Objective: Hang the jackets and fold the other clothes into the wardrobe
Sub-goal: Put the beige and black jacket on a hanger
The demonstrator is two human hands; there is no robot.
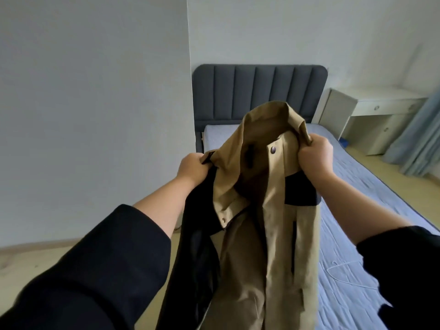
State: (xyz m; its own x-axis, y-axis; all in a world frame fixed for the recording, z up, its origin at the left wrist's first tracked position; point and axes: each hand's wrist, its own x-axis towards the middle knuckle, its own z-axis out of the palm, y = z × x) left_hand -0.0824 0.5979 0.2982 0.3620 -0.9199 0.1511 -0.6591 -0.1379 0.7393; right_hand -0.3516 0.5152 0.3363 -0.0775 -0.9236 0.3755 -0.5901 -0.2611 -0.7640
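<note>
- Room: plain pale walls (95, 91); light floor (35, 256) at near left.
- Bed (362, 191): runs from the far centre to the near right. It has a bare blue quilted mattress and a dark grey padded headboard (259, 91) with upright channels.
- White desk (381, 103) with round drawer knobs at far right, just beside a pale blue curtain (421, 139).
- Thin white hanger (345, 275): lies flat on the mattress, near right.
- Left hand (192, 167): fingers curled tight, gripping the jacket's left shoulder edge.
- Right hand (315, 156): closed in a fist, clutching the collar's right edge.
- Jacket (273, 210): held in the air between the two hands, collar uppermost, hanging down at the near centre. It is tan woven cloth with dark panels, a dark lining and round metal snaps.
- Both forearms are bare, with dark sleeves pushed back.
</note>
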